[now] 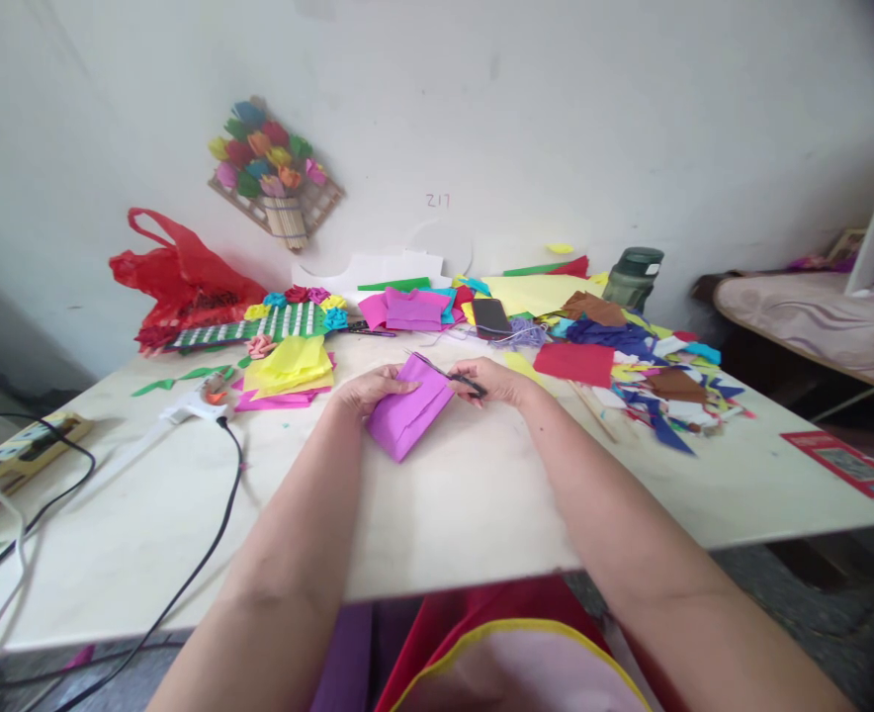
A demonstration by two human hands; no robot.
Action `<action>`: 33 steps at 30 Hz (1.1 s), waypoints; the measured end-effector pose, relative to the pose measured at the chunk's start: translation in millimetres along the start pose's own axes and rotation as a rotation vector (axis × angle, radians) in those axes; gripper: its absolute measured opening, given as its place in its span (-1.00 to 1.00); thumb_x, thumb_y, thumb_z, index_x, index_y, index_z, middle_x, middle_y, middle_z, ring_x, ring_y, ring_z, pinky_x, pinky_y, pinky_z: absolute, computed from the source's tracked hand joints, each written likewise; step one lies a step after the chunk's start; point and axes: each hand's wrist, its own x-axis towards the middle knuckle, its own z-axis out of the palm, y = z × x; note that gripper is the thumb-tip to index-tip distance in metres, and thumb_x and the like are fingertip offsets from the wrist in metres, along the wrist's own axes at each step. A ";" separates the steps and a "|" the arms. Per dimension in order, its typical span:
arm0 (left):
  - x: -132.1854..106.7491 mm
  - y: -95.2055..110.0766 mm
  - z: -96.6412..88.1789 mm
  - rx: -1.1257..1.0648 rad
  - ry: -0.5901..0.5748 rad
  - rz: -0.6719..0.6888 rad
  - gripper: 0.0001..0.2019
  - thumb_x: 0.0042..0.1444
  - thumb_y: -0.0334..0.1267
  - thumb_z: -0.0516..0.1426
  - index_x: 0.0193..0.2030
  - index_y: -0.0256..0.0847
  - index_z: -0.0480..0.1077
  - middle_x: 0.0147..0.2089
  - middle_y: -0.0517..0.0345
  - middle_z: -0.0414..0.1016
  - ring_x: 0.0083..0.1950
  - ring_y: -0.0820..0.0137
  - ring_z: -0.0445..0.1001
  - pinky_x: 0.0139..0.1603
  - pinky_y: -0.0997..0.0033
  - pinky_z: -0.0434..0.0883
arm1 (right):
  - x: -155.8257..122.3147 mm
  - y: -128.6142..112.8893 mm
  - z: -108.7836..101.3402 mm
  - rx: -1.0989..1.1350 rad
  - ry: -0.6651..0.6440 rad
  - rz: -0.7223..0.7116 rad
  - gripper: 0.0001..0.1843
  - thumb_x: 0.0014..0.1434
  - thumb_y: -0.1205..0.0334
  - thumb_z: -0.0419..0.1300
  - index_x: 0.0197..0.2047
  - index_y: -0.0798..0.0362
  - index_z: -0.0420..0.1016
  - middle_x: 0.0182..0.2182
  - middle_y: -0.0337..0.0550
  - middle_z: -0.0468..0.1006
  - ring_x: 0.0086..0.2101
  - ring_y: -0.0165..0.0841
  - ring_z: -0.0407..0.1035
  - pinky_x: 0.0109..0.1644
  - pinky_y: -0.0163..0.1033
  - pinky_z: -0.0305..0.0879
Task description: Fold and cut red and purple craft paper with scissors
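Between my hands is a folded stack of purple crepe paper (407, 415), held at a slant above the table. My left hand (375, 389) grips its left edge, thumb on top. A pair of black-handled scissors (470, 384) is in my right hand (490, 380), fingers closed round the handles. The scissor blades lie across the upper right corner of the purple paper. Whether the blades are open or closed is too small to tell. Yellow crepe sheets (290, 368) over pink ones lie left of my left hand.
A white glue gun (204, 400) with a black cord lies left, near a power strip (29, 460). At the back are a red plastic bag (177, 267), a phone (490, 318) and a green bottle (632, 279). Paper scraps (666, 381) cover the right side, beside a red sheet (574, 364).
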 end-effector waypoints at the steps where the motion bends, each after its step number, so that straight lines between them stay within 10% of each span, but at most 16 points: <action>1: 0.2 0.3 0.8 0.004 -0.010 -0.002 -0.58 -0.18 -0.29 0.32 -0.10 -0.30 0.45 -0.28 -0.01 0.56 -0.35 0.37 0.52 -0.23 0.40 0.42 | -1.0 -1.8 0.3 -0.010 -0.002 0.000 -0.62 -0.08 -0.01 0.28 -0.39 0.15 0.34 -0.72 -0.39 0.29 -0.73 -0.59 0.14 -0.71 -0.45 0.07; 33: 5.3 -2.1 1.6 0.050 -0.081 -0.020 -0.55 -0.15 -0.24 0.31 -0.06 -0.29 0.43 -0.28 -0.03 0.56 -0.36 0.35 0.51 -0.30 0.44 0.42 | -0.2 -4.1 4.7 -0.052 0.063 -0.029 -0.67 -0.06 0.01 0.26 -0.44 0.12 0.33 -0.73 -0.43 0.25 -0.73 -0.58 0.11 -0.67 -0.43 0.03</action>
